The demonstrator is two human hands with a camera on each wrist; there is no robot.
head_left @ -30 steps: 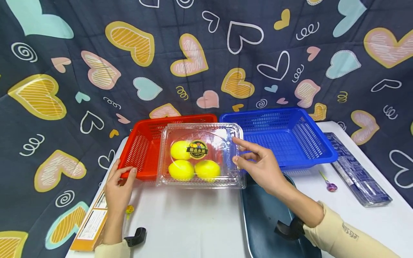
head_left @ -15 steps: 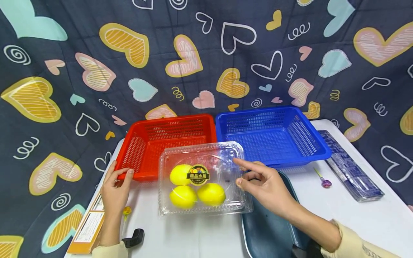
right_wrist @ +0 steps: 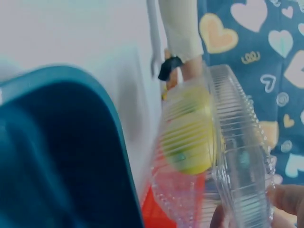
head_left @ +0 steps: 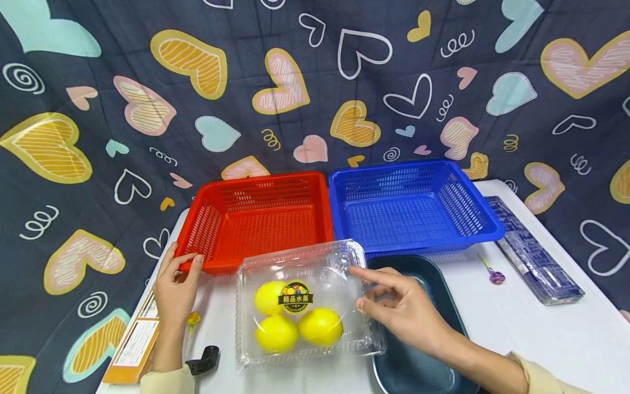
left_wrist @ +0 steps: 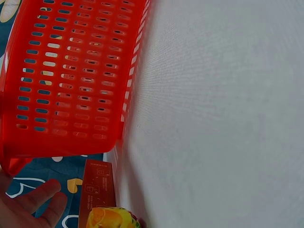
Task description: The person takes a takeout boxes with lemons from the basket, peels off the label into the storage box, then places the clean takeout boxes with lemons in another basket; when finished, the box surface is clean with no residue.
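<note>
Right hand (head_left: pixel 398 312) pinching right edge of clear lemon box (head_left: pixel 305 306), box on white table (head_left: pixel 541 339) in front of red basket (head_left: pixel 256 219), left hand (head_left: pixel 174 287) gripping that basket's front-left corner.

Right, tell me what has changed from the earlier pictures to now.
The right hand has pulled the clear box of lemons out of the red basket and towards the person, down onto the white table beside the dark blue tray. It grips the box's right edge as before. The left hand stayed holding the red basket's front left corner. The blue basket has not moved.
</note>
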